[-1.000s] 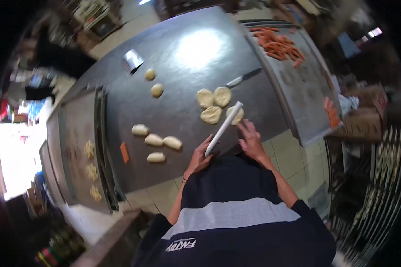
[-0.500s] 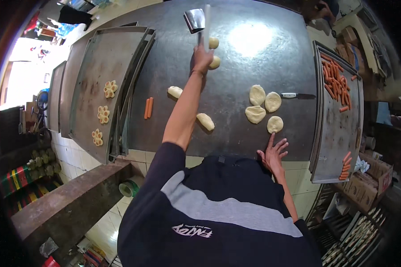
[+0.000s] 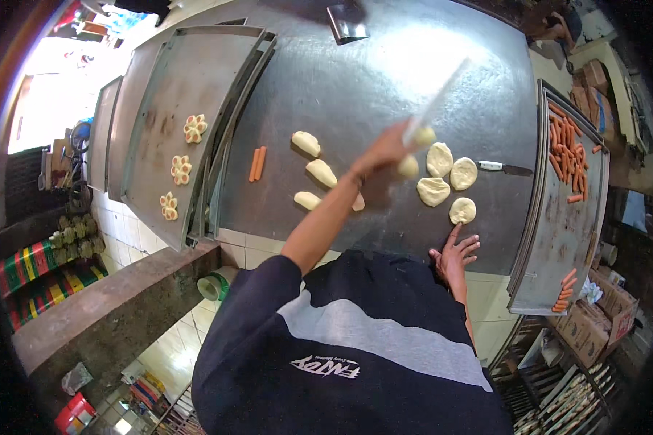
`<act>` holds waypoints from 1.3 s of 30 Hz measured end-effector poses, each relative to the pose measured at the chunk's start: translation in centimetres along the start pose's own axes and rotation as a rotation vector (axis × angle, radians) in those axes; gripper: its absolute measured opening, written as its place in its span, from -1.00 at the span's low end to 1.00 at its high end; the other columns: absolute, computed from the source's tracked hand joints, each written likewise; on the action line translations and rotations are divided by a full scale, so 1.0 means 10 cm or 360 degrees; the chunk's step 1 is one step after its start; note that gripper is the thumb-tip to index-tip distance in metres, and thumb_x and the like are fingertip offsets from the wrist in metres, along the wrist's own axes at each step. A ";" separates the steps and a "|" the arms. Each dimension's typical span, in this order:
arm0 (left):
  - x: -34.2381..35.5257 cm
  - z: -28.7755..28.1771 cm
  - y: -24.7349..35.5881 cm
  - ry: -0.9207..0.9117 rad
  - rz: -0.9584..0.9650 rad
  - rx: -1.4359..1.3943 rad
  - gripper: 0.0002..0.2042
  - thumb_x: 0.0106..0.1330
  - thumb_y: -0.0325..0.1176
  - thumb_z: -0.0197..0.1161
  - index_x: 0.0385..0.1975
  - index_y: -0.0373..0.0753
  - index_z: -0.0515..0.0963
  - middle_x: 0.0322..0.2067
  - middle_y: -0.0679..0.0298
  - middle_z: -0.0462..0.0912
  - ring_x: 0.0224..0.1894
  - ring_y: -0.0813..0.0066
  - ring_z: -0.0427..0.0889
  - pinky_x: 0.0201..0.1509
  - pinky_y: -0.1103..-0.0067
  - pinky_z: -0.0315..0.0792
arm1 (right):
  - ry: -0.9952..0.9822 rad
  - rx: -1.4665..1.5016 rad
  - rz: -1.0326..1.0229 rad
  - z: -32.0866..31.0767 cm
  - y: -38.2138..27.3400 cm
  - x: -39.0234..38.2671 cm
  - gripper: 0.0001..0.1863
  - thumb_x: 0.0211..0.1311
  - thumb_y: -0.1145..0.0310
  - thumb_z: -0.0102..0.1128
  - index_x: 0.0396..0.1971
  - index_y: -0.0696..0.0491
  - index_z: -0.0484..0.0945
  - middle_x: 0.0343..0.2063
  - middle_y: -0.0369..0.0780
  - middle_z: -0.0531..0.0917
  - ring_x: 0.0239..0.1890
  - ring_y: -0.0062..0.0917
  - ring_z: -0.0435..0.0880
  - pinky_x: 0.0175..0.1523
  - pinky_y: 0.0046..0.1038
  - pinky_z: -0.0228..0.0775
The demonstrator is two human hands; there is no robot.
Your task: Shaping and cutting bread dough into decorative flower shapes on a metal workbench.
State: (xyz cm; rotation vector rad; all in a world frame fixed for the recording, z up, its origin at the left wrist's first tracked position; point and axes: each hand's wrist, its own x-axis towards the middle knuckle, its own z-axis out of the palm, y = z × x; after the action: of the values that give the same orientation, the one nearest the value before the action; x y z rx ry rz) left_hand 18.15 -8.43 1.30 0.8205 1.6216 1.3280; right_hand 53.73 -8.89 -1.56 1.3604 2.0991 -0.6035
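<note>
Black shirt fabric (image 3: pixel 370 297) with a grey band fills the near side. Beyond it the right hand (image 3: pixel 456 259), fingers spread apart, sets its index fingertip at the near edge of a flat dough disc (image 3: pixel 463 211). Three more dough discs (image 3: pixel 433 191) cluster just past that one on the metal table (image 3: pixel 283 246). Leftward, the blurred left hand (image 3: pixel 386 149) is closed around a white rod (image 3: pixel 442 94), with two dough balls (image 3: pixel 407 167) right beside it. Farthest off lies a shiny bent metal piece (image 3: pixel 347 29).
</note>
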 end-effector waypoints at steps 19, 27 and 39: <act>-1.47 0.16 -0.76 -0.0061 0.0219 0.0599 -0.49 0.44 -0.28 0.33 0.31 -0.35 0.42 0.07 -0.11 0.66 0.13 -0.01 0.67 0.22 0.26 0.50 | 0.0942 0.0466 -0.0920 -0.41 -0.90 0.24 -0.54 0.18 0.48 0.26 0.13 0.08 0.60 0.23 -0.08 0.53 0.25 -0.11 0.49 0.35 -0.05 0.40; -1.63 0.18 -0.85 -0.0226 0.0003 0.0590 -0.74 0.34 -0.40 0.37 -0.05 -0.33 0.54 -0.26 0.08 0.68 -0.23 0.31 0.65 -0.06 0.39 0.55 | 0.0711 0.1005 -0.1121 -0.37 -0.86 0.29 -0.70 0.13 0.45 0.35 -0.13 0.17 0.58 -0.16 -0.02 0.62 -0.03 -0.02 0.60 0.11 -0.06 0.45; -1.35 0.01 -0.79 -0.0015 0.0824 0.1297 -0.64 0.32 -0.54 0.24 0.12 -0.35 0.48 0.06 -0.12 0.59 -0.07 -0.23 0.60 0.02 0.22 0.54 | 0.1024 0.0765 -0.0901 0.01 -0.65 0.13 -0.35 0.10 0.35 0.45 0.24 -0.01 0.44 0.40 -0.01 0.29 0.46 -0.01 0.22 0.43 0.17 0.18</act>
State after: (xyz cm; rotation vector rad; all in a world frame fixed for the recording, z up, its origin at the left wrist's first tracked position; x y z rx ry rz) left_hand 24.01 -22.04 -3.60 1.8212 2.0435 0.9410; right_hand 47.32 -10.58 -2.06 1.3065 3.0577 -1.0581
